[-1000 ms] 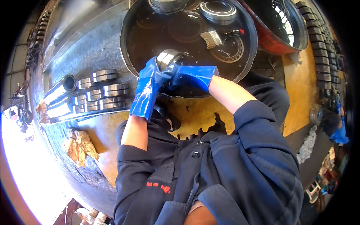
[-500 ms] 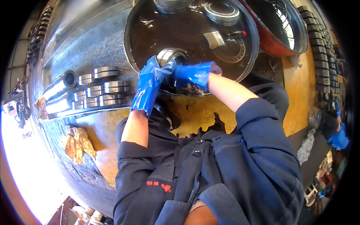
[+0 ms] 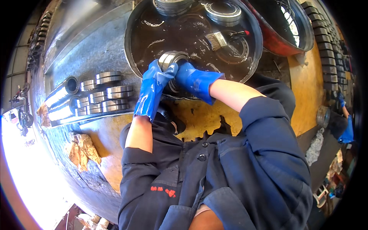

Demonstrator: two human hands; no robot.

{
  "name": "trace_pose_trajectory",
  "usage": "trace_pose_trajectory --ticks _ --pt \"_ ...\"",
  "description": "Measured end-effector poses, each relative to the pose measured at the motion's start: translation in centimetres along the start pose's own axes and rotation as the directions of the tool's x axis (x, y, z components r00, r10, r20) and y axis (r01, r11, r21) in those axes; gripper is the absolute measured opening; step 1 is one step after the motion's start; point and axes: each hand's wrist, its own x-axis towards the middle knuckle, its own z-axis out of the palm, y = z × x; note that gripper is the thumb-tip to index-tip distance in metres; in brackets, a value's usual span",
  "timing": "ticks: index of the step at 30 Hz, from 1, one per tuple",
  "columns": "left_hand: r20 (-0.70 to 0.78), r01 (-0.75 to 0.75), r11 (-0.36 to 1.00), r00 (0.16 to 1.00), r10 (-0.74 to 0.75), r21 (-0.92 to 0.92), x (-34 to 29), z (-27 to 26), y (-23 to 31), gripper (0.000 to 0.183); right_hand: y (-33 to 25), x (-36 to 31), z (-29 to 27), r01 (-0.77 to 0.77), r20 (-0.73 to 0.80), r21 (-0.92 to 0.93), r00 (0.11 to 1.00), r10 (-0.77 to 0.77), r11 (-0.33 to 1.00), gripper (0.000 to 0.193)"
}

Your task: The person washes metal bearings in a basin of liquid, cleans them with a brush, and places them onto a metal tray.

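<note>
A shiny steel bearing (image 3: 170, 57) is held tilted at the near rim of a round metal basin (image 3: 259, 57) of dark liquid. My left hand (image 3: 158, 74), in a long blue rubber glove, is closed on the bearing's left side. Gloved the same way, my right hand (image 3: 189, 76) is closed against its right side, its fingertips partly hidden. Farther back in the basin lie another bearing (image 3: 226, 14) and a stack of rings (image 3: 172, 7). A paintbrush (image 3: 219, 40) with a dark, red-tipped handle rests in the liquid to the right.
Several clean bearing rings (image 3: 119, 92) and two steel cylinders (image 3: 63, 92) stand on the bench to the left. A crumpled brown cloth (image 3: 82, 151) lies nearer me. At the far right is a red drum (image 3: 264, 40), with dark stacked rings (image 3: 326, 50) beyond and another person's blue-gloved arm (image 3: 347, 130).
My right hand was smeared by motion and now shows sharply against the bearing. Foam streaks have spread on the liquid. My left hand keeps its grip.
</note>
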Motion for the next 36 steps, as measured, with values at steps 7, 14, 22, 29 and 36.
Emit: trace_pose_trajectory --ticks 7,14,22,29,36 --pt "0.052 0.056 0.998 0.997 -0.054 -0.04 -0.3 -1.4 0.1 0.084 1.7 2.2 -0.1 0.137 0.331 0.009 0.934 -0.132 0.991 0.029" --pt "-0.011 0.044 0.998 0.999 -0.044 0.033 -0.6 -1.3 -0.5 0.078 -1.7 0.7 2.4 -0.064 0.016 0.752 0.997 0.079 0.656 0.036" --pt "0.034 0.096 0.995 0.995 -0.097 0.025 -0.8 -1.8 0.8 0.077 -3.4 -3.0 -4.9 -0.272 0.349 0.615 0.936 0.054 0.74 0.034" --pt "-0.013 0.071 0.997 0.997 -0.071 0.021 -0.5 -1.9 -1.6 0.076 -6.9 -2.1 -0.9 0.035 -0.219 0.141 0.976 -0.003 0.989 0.026" --pt "0.032 0.039 0.998 0.999 -0.041 0.044 0.0 -0.4 1.0 0.078 6.5 1.0 3.4 -0.302 0.192 0.039 0.938 0.289 0.952 0.028"
